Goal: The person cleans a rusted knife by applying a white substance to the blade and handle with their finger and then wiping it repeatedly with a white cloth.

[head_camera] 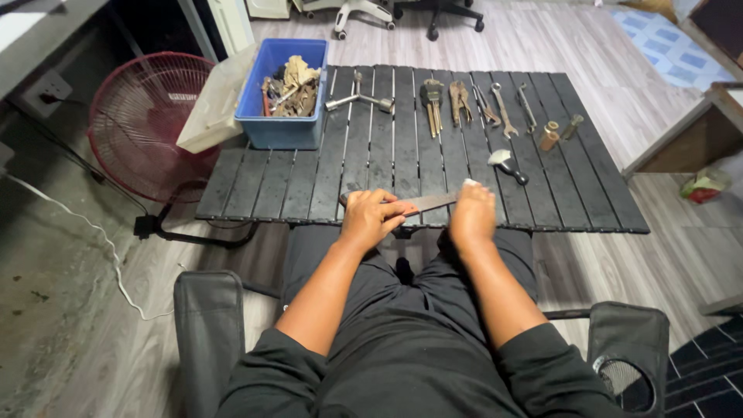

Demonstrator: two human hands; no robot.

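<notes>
Slats of the black worktop [309, 186] run away from me, and its near edge sits just above my knees, right where my hands are. Left of that edge, toward 9 o'clock, the slats are bare up to the blue bin [282, 93] at 11 o'clock, which is stuffed with rusty odds and ends; a white lid [217, 101] leans on its left wall. Bare slats also stretch toward 3 o'clock, out to the right edge.

My left hand [371, 219] is clenched around one end of a flat metal blade [429, 203] that lies across the near edge, pointing toward 3 o'clock. My right hand [472, 213] presses down on the blade's other end with something pale under the fingertips; I cannot tell whether those fingers are curled around it or just resting flat.

Across the far side, from 12 to 2 o'clock, lies a row of tools: a three-way wrench [357, 99], brown pliers [432, 101], locking pliers [460, 101], spanners [501, 108], and a small brass fitting [549, 136]. A short-handled scraper [507, 164] lies at 1 o'clock, near my right hand but apart from it. A red fan [147, 124] stands off the worktop at 10 o'clock.
</notes>
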